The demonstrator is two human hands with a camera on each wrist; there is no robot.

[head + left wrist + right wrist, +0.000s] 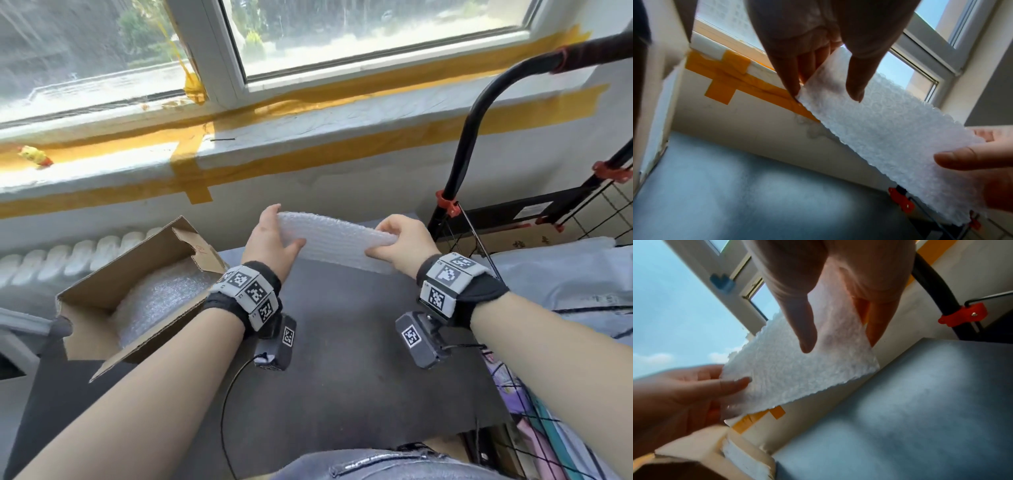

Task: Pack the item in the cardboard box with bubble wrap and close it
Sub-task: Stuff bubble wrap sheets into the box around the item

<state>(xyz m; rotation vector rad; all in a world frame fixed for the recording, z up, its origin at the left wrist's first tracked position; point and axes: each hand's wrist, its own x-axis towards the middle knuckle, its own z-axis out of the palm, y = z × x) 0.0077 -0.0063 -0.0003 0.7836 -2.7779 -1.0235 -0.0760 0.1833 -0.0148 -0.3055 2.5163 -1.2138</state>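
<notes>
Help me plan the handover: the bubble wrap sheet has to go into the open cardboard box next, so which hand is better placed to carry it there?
Left, probably. The cardboard box sits open on the left side, right beside the left hand. Both it and the right hand pinch the bubble wrap sheet, and the right would have to cross over.

Bubble wrap [337,236] translucent, bumpy plastic; box [137,274] matt cardboard.
</notes>
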